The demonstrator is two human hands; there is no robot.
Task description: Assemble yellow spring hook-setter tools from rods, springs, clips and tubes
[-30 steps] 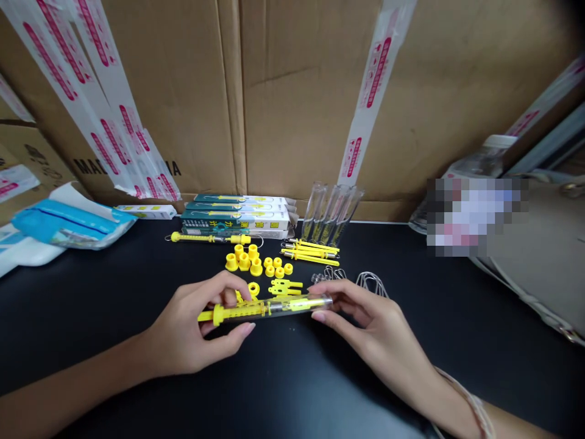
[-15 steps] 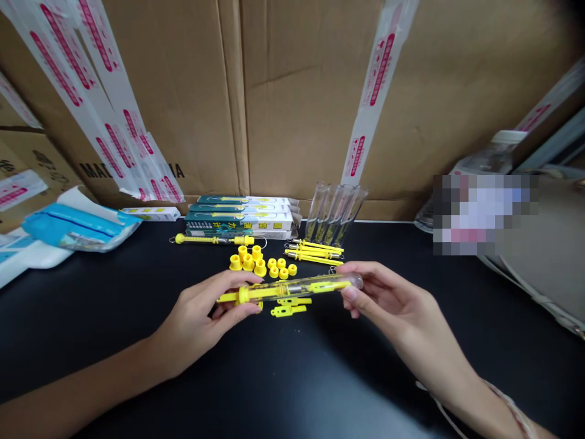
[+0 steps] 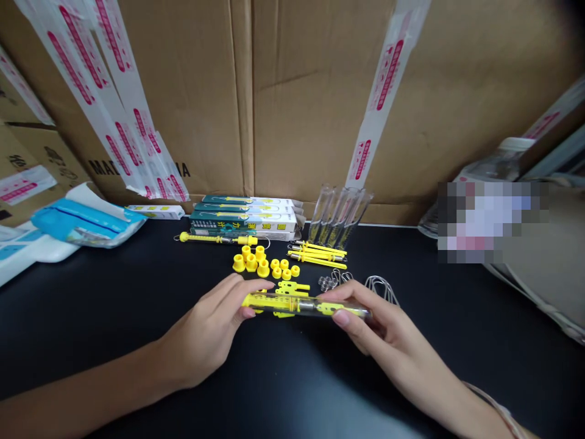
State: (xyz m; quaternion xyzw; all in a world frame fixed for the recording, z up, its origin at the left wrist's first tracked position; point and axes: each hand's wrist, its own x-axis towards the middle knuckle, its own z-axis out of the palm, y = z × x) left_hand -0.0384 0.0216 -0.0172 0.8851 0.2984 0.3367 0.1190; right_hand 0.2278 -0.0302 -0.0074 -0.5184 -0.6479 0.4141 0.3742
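Between my hands is a spring scale [image 3: 278,302], a clear tube with a yellow scale strip, a metal spring and a yellow flat-ended piece inside. My left hand [image 3: 219,323] pinches its left end, fingers partly covering that end. My right hand [image 3: 379,317] grips the right end between thumb and fingers. The tube lies nearly level just above the table. Behind it, partly hidden, are yellow flat pieces [image 3: 292,286]. Beyond them stand yellow flanged caps [image 3: 251,263] and small yellow rings [image 3: 284,264]. Metal hooks [image 3: 381,286] and small springs [image 3: 326,283] lie by my right hand.
On the black table [image 3: 274,390], a finished spring scale [image 3: 214,238], yellow strips with springs [image 3: 320,253], clear tubes [image 3: 338,213] and stacked boxes [image 3: 247,222] sit toward the back. A blue packet [image 3: 91,216] is left; a bottle [image 3: 496,164] and bag [image 3: 548,256] are right. Cardboard [image 3: 311,110] rises behind.
The yellow strip that stuck out of the tube's left end now sits inside it. The tube has come lower and tilts slightly down to the right. Both hands keep hold.
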